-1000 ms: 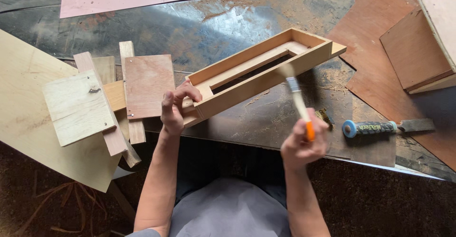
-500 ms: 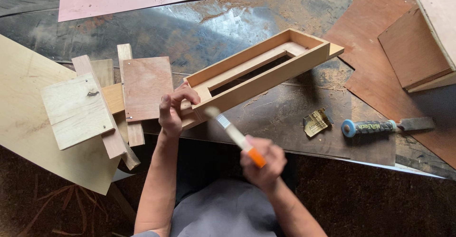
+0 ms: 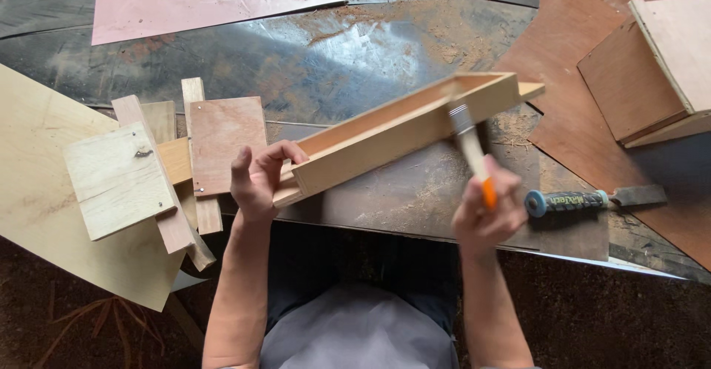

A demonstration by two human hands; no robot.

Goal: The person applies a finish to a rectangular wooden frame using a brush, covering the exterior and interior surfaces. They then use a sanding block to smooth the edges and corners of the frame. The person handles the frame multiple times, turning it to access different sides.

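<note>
A long, narrow wooden box frame (image 3: 404, 128) lies tilted across the dark metal table (image 3: 311, 51), its side wall facing me. My left hand (image 3: 258, 180) grips its near left end. My right hand (image 3: 485, 210) holds a paintbrush (image 3: 469, 143) with a pale handle and an orange tip; the bristles touch the frame's side wall near its far right end.
A stack of small wooden boards and blocks (image 3: 159, 165) sits left of the frame on a large pale plywood sheet (image 3: 33, 162). A chisel with a blue handle (image 3: 585, 200) lies right of my right hand. Brown boards (image 3: 637, 80) and a pink sheet (image 3: 192, 2) lie beyond.
My right hand swung the brush from the frame down toward my body, then back up to the frame's right end. The frame has tipped so its side faces me.
</note>
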